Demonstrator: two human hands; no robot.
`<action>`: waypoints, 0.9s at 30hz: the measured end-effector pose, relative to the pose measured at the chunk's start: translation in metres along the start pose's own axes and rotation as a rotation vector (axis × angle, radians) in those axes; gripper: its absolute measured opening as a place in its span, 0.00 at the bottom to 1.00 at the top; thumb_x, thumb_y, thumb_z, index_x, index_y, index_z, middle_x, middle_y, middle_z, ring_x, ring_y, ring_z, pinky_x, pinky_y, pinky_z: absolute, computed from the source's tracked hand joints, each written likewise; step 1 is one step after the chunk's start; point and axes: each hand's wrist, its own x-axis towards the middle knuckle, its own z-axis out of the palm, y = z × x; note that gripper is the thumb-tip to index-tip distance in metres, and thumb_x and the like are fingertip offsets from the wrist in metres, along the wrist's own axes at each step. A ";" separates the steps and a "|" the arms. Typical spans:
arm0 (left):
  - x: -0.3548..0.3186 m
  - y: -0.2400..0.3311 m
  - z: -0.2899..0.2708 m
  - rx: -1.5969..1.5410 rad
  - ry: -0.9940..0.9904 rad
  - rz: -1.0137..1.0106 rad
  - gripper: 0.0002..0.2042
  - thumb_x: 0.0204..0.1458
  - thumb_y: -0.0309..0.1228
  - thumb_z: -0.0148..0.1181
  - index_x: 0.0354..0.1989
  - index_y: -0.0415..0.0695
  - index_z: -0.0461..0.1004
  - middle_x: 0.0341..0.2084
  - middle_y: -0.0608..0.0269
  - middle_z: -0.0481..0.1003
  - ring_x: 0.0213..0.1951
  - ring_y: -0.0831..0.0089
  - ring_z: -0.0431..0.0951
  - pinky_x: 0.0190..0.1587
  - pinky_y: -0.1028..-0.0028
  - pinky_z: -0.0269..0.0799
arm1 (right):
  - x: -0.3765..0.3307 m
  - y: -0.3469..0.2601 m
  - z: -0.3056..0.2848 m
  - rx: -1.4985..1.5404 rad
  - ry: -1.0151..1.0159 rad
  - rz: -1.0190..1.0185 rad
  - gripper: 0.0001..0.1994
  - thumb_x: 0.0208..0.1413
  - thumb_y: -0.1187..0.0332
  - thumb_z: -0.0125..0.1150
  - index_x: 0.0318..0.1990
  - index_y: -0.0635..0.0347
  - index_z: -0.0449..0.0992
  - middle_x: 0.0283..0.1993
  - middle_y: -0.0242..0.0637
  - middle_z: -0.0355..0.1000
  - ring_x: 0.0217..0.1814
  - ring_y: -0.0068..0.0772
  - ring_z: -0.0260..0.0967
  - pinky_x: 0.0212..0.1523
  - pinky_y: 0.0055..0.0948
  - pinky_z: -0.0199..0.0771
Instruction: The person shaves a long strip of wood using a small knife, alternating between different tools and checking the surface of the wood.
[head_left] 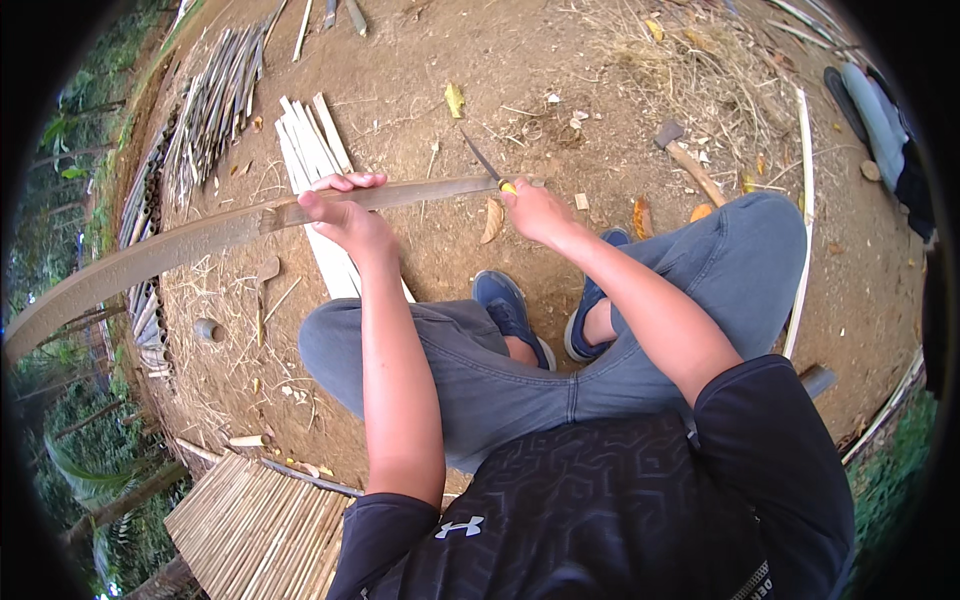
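A long grey-brown bamboo strip [190, 235] reaches from the far left edge across to the front of my knees, with a node along it. My left hand [352, 215] is closed round it, fingers over the far side and thumb on the near side. In my right hand [540, 212] is a knife [484, 158] with a yellow handle. Its dark, narrow blade points away and to the left. The blade's base lies against or very near the strip's right end; I cannot tell whether they touch.
Pale split bamboo strips [312, 150] lie under the left hand. Darker sticks [215, 105] are piled at the far left. A hatchet [690, 165] lies on the dirt at right, and another bladed tool [264, 280] at left. A slatted bamboo panel [260, 530] stands near left.
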 end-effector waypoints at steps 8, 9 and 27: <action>0.001 0.000 0.000 -0.106 -0.116 -0.098 0.38 0.49 0.76 0.39 0.32 0.45 0.62 0.12 0.64 0.66 0.17 0.66 0.73 0.29 0.60 0.77 | -0.056 -0.013 -0.059 -0.079 -0.171 -0.046 0.19 0.65 0.60 0.49 0.51 0.70 0.70 0.46 0.59 0.75 0.51 0.58 0.74 0.51 0.49 0.72; 0.002 -0.001 0.000 -0.125 -0.138 -0.087 0.38 0.50 0.76 0.38 0.31 0.46 0.63 0.12 0.64 0.66 0.17 0.66 0.72 0.29 0.60 0.77 | -0.064 -0.009 -0.062 -0.054 -0.130 -0.046 0.19 0.65 0.60 0.50 0.51 0.71 0.69 0.45 0.60 0.75 0.51 0.58 0.74 0.51 0.49 0.72; -0.005 -0.006 0.007 0.005 0.013 -0.006 0.20 0.62 0.46 0.46 0.22 0.46 0.63 0.08 0.67 0.60 0.12 0.74 0.63 0.18 0.70 0.66 | -0.064 -0.022 -0.020 0.155 0.102 -0.206 0.14 0.61 0.61 0.53 0.42 0.64 0.76 0.31 0.57 0.76 0.35 0.60 0.76 0.38 0.52 0.76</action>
